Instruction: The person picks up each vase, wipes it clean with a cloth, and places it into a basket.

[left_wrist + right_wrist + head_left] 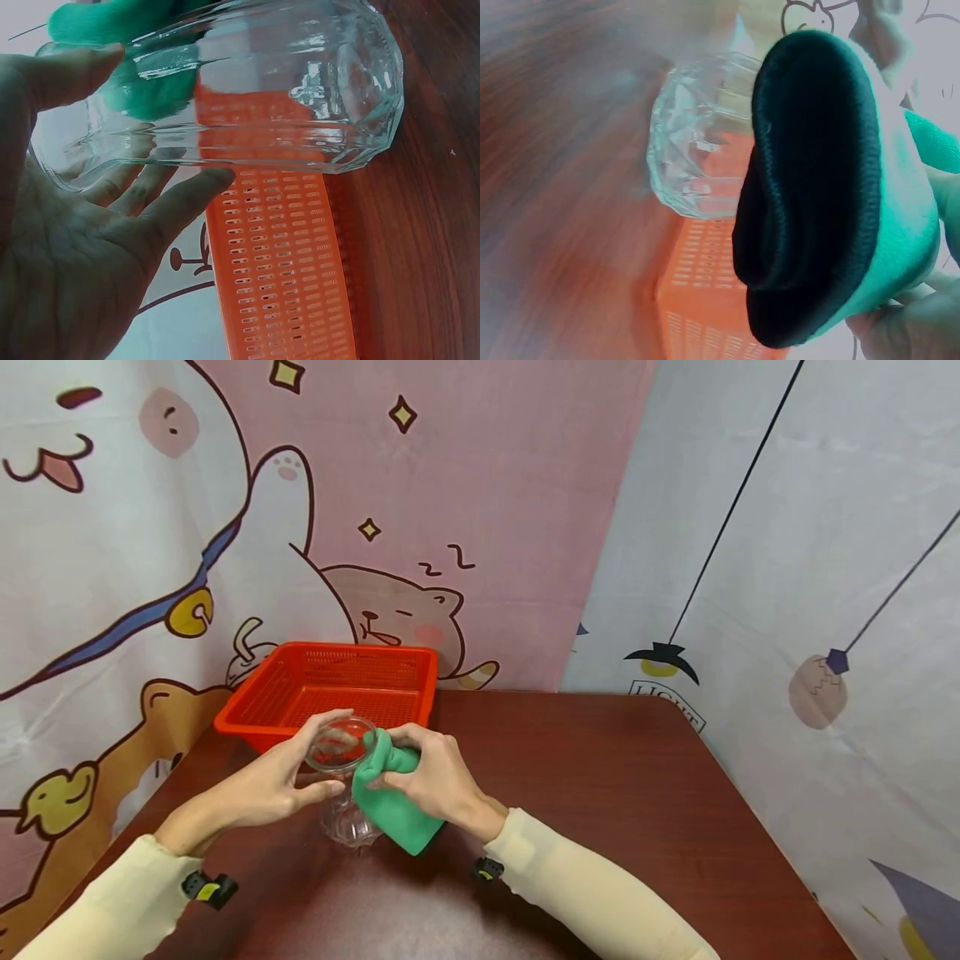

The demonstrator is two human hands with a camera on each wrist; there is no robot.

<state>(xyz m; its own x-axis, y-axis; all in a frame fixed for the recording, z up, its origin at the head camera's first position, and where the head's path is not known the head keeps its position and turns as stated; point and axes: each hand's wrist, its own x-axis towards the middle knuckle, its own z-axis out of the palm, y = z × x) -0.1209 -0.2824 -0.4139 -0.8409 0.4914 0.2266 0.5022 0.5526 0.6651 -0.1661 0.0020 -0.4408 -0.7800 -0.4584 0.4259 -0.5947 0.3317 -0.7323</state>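
- my left hand [273, 781] grips a clear faceted glass jar [343, 781], thumb and fingers curled round the part near its mouth; the jar is tilted, mouth up and toward the far side, base down near the dark wooden table [600, 793].
- from the left wrist view the jar [247, 90] lies across my fingers [161, 199], held off the tabletop; i cannot tell from any view whether its base touches the wood.
- my right hand [435, 777] pinches a bunched green cloth [390, 802] and presses it against the jar's outer side, just below the rim.
- the right wrist view shows the cloth [832, 187] folded over in front of the lens, with the jar [697, 142] behind it; that picture is blurred, so fine contact is hard to read.
- my judgement: the wiping is in mid-course. the cloth sits on the outside wall by the mouth; the lower body and base show bare glass with no cloth on them.
- whether the inside has been wiped i cannot tell; the glass looks clear, with no marks i can make out.
- a red perforated plastic basket [330, 693] stands just behind the jar at the table's far left, nothing visible inside it; the jar is not in it.
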